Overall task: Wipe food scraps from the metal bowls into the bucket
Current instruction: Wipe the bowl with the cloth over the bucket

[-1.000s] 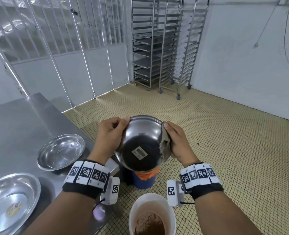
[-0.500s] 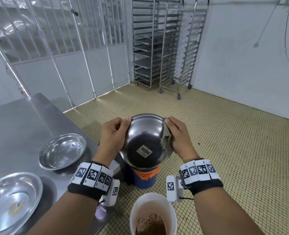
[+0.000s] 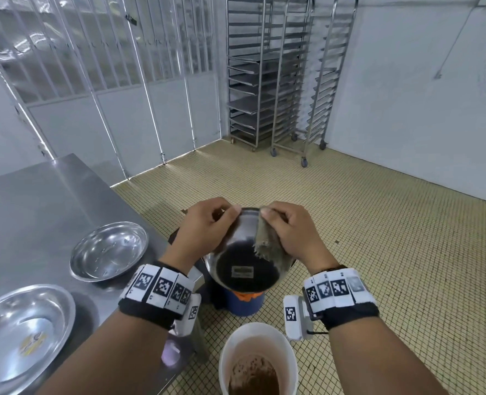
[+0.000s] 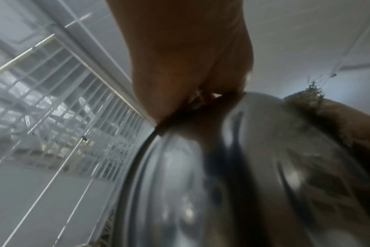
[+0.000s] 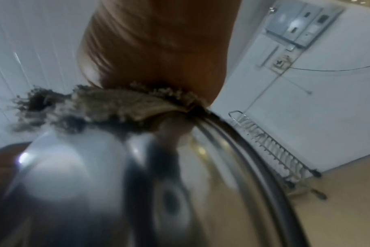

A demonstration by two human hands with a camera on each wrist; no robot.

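Observation:
A metal bowl [image 3: 244, 269] is held tilted with its stickered underside toward me, above a blue bucket [image 3: 244, 305] with an orange liner. My left hand [image 3: 207, 226] grips the bowl's upper left rim, seen close in the left wrist view [image 4: 190, 70]. My right hand [image 3: 287, 229] pinches a frayed grey rag [image 3: 264, 240] against the upper right rim; the rag [image 5: 116, 107] lies over the bowl's edge [image 5: 232, 137]. The inside of the bowl is hidden. A white bucket [image 3: 258, 357] with brown scraps stands nearest me on the floor.
Two shallow metal bowls [image 3: 109, 250] [image 3: 22, 334] sit on the steel table [image 3: 36, 201] at my left. Wheeled tray racks [image 3: 287, 78] stand against the far wall. The tiled floor [image 3: 392, 252] stretches to the right.
Both hands have slid up along the rim toward its top and closer together. The bowl has tipped further and dropped lower over the blue bucket.

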